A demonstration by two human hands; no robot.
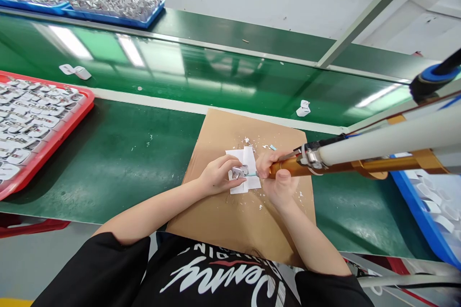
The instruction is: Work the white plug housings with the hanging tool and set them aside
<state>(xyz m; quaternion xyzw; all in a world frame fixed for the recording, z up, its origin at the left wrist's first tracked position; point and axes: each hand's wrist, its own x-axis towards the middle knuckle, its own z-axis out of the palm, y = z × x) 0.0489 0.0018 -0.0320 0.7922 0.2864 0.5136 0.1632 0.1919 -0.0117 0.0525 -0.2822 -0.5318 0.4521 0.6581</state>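
Note:
My left hand [220,176] pinches a small white plastic part [237,171] over a white paper pad [237,189] on a cardboard sheet [216,216]. In my right hand [279,182] is a gold-coloured dispensing gun [293,168], gripped near its front end, with a thick white tube [370,141] clamped along it. Its thin pale-blue tip [252,174] points left and reaches the white part. Whether the tip touches the part, I cannot tell. Fingers hide some of the part.
A red tray [77,120] of white parts stands left, and a blue tray [414,206] of white pieces right. Behind runs a green conveyor belt [216,76] with a few white parts [303,108]. Blue trays [144,21] of small pieces sit on the far ledge. White scraps [247,141] litter the cardboard.

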